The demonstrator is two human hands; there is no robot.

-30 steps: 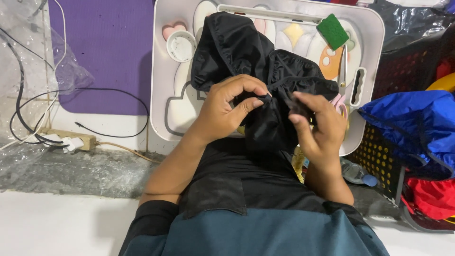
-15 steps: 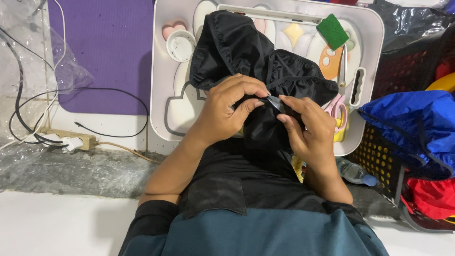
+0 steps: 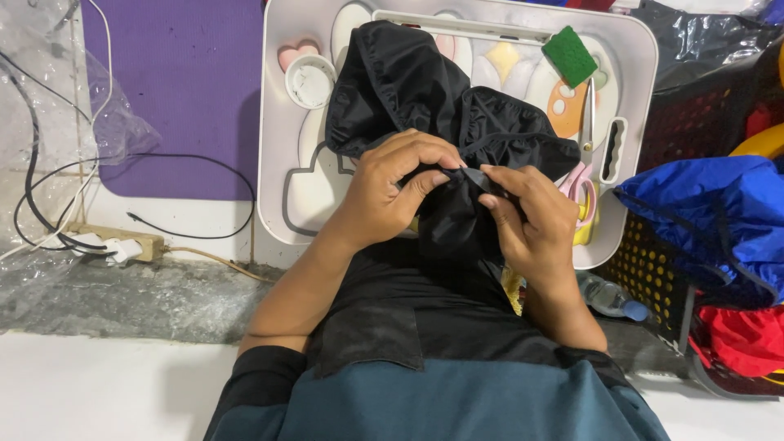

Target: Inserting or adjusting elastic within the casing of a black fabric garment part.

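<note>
Black garment (image 3: 425,90), one, pinched by two hands, left hand (image 3: 392,192) and right hand (image 3: 531,216).

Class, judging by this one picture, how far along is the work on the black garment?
Done: nothing finished can be told from this view. In hand: the left hand and right hand both pinch the gathered edge of the black garment, which lies bunched on the white tray. Left: most of the garment is still crumpled; the scissors lie untouched beside it.
</note>
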